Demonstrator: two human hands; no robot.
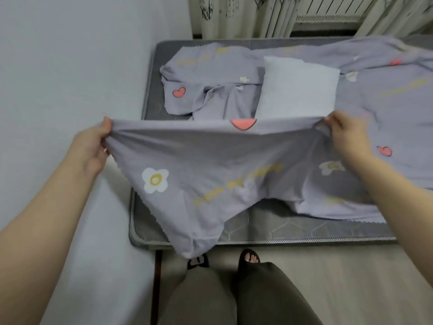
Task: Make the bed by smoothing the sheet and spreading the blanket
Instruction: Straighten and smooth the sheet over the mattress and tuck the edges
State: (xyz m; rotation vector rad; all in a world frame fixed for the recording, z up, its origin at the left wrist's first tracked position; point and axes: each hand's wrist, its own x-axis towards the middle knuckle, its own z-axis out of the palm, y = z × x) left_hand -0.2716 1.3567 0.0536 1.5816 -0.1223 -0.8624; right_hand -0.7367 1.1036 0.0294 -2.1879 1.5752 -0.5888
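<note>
1. The left hand (pixel 93 146) is gripping one end of a raised fold of the lavender sheet (pixel 210 165), with the fingers curled round the bunched cloth.
2. The right hand (pixel 344 137) is pinching the other end of that fold, fingers closed on the fabric, so the fold is stretching taut between the two hands.
3. Below the fold, the near left part of the sheet is hanging over the near edge of the grey mattress (pixel 281 226), its lowest corner dangling just in front of the feet.
4. The rest of the sheet is lying rumpled across the far and right parts of the mattress, showing printed hearts, flowers and yellow lettering.
5. A white pillow (pixel 297 85) is lying on the sheet, far of the raised fold and near the middle.
6. The person is standing at the near edge in olive trousers (pixel 269 296) and black sandals (pixel 249 255).
7. A pale wall (pixel 70 55) is running along the left, and curtains (pixel 234 15) are hanging at the far side.
</note>
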